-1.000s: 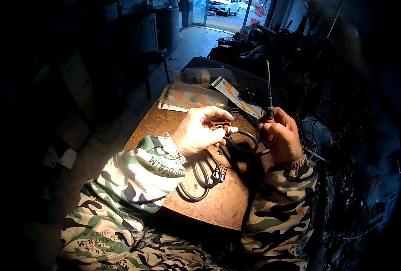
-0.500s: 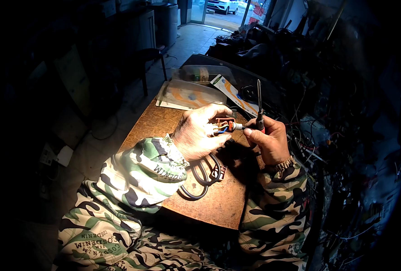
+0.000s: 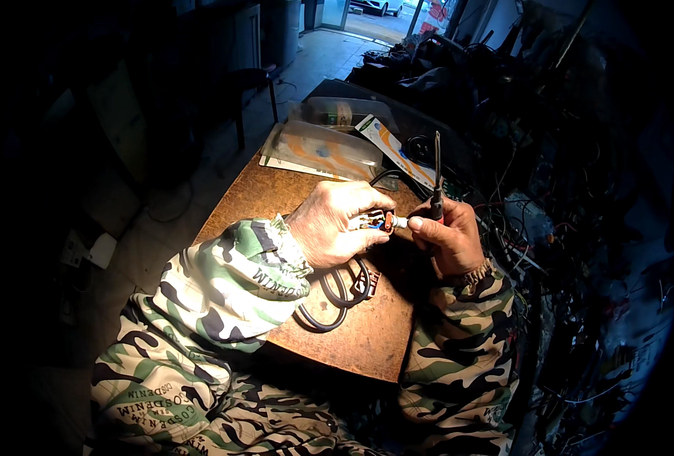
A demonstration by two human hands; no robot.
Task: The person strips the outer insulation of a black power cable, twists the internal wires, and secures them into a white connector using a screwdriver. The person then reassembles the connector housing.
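Observation:
My left hand (image 3: 338, 222) is closed around a small opened electrical part (image 3: 379, 221) with bare wires, a blue one among them, and a reddish-brown piece near its end. A pale ribbed stub (image 3: 400, 223) sticks out of it toward my right hand (image 3: 452, 237). That hand grips a screwdriver (image 3: 437, 176), its dark handle in the fingers and its metal shaft pointing up and away. The right thumb and fingertip also meet at the stub's end; whether they pinch it is hard to tell. Below the left hand, black cable (image 3: 343, 302) lies in loops on the wooden tabletop (image 3: 352, 351).
Clear plastic packaging (image 3: 329, 152) and a white-and-orange card (image 3: 394, 148) lie at the table's far end. Tangled wires and parts (image 3: 519, 220) are heaped along the right side. A dark stool (image 3: 249, 80) stands on the floor at the far left.
The electrical part has turned a little in my left hand, and less of its blue wire shows. The left fingers have drawn closer round it. The screwdriver stays upright in my right hand.

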